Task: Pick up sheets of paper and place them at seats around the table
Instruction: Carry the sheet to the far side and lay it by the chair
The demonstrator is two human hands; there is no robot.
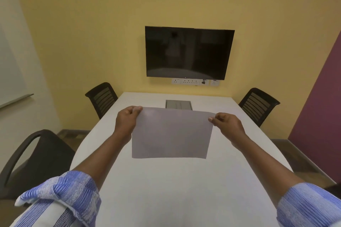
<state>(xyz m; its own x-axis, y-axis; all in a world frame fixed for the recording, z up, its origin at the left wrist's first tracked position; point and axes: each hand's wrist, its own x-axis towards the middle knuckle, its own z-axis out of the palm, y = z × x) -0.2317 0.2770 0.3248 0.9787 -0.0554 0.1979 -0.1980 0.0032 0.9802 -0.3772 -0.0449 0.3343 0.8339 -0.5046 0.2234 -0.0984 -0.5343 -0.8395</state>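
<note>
I hold one grey-white sheet of paper up in front of me over the long white table. My left hand pinches its top left corner between thumb and fingers. My right hand pinches its top right corner. The sheet hangs down towards me, its lower edge free above the tabletop. No other sheet shows on the table.
A grey cable box is set into the table's far end. Black chairs stand at far left, far right and near left. A dark screen hangs on the yellow wall behind.
</note>
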